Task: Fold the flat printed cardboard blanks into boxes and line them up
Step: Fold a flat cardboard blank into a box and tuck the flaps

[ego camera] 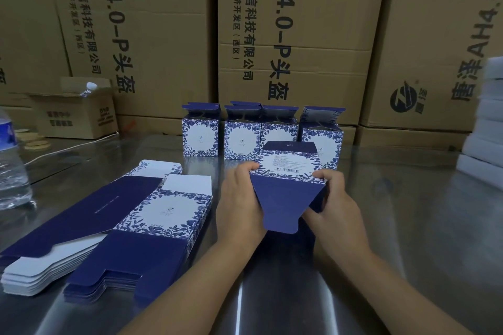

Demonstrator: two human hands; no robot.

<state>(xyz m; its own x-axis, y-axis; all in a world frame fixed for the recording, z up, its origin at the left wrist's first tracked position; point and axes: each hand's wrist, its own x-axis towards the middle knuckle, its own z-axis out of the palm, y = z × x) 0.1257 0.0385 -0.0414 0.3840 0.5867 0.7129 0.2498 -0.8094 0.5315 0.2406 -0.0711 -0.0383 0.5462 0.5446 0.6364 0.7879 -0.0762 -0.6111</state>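
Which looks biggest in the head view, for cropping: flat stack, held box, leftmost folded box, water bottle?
1. Flat stack.
2. Held box, near the camera, in left hand and right hand.
3. Water bottle, cut off, and leftmost folded box: alike.

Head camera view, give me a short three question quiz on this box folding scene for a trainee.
1. True or false: both hands grip the box being folded.
2. Where does the stack of flat blanks lie: A) left of the left hand, B) right of the right hand, C) behind the finished boxes?
3. What clear item stands at the table's left edge?

Key: 1 true; 2 A; 3 a water bottle.
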